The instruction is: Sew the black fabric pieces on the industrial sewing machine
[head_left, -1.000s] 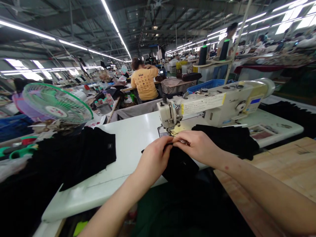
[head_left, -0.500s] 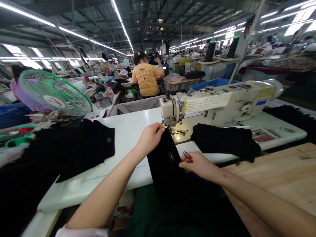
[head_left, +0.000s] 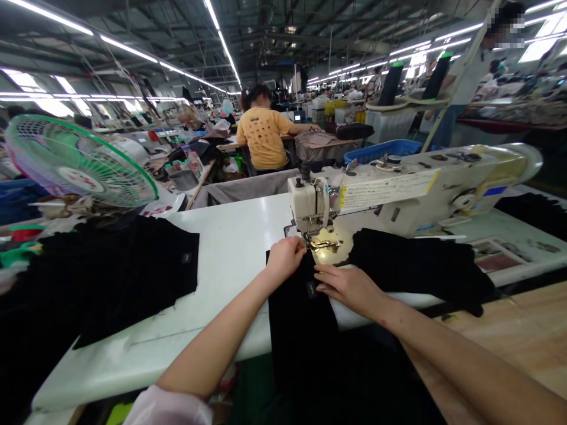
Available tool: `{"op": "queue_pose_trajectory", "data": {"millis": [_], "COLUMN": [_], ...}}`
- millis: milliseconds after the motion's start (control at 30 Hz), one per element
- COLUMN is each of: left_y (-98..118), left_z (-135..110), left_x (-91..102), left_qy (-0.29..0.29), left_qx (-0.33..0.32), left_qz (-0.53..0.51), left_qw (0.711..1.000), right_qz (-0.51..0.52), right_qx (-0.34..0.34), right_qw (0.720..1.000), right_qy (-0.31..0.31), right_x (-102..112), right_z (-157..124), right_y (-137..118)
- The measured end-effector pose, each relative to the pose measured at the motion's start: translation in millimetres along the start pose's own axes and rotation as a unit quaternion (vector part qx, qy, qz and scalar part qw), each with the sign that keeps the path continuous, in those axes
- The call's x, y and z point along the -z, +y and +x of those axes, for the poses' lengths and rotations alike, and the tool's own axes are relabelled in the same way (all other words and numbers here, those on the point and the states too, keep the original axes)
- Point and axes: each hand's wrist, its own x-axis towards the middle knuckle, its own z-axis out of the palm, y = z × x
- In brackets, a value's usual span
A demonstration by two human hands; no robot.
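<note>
At the sewing machine's needle area (head_left: 310,236), my left hand (head_left: 287,258) pinches the upper edge of a black cloth piece (head_left: 295,319) with a small dark label (head_left: 311,289). The cloth hangs from the white table's front edge towards my lap. My right hand (head_left: 349,287) lies along the cloth's right edge, beside the label, with its fingers stretched out and slightly apart. Its palm is turned down and hidden, and no snips show in it. The machine head (head_left: 305,203) stands just beyond both hands.
Black labelled pieces (head_left: 146,265) are heaped at the left of the table (head_left: 230,236). Another black bundle (head_left: 416,265) lies right of the needle. A green-rimmed fan (head_left: 80,159) stands at far left. Ahead, a person in a yellow shirt (head_left: 263,139) sits; another stands at right.
The cloth's top edge has shifted and lies just before the needle. My right hand has moved up along the cloth, its fingers straightened; the snips it held are out of sight.
</note>
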Motion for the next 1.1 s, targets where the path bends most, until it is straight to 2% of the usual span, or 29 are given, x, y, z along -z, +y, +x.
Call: {"op": "queue_pose_trajectory", "data": {"millis": [167, 433, 700, 1100], "left_y": [1.4, -3.7, -5.2, -3.2], "left_z": [12.5, 29.6, 29.3, 29.3], "left_x": [-2.9, -6.6, -8.0, -9.6], "left_qy": [-0.004, -0.017, -0.011, 0.001], "left_qx": [0.037, 0.05, 0.046, 0.053], "left_qz": [-0.003, -0.02, -0.021, -0.009], "left_qw": [0.999, 0.998, 0.999, 0.999], "right_qz": [-0.005, 0.001, -0.004, -0.022], "right_qx": [0.006, -0.014, -0.026, -0.014], "right_qw": [1.0, 1.0, 1.0, 1.0], "right_qy": [0.0, 0.005, -0.006, 0.018], "right_x": [-2.4, -6.4, -3.6, -5.9], "right_z": [2.6, 6.4, 7.6, 8.6], "right_y": [5.9, 10.3, 7.6, 7.6]}}
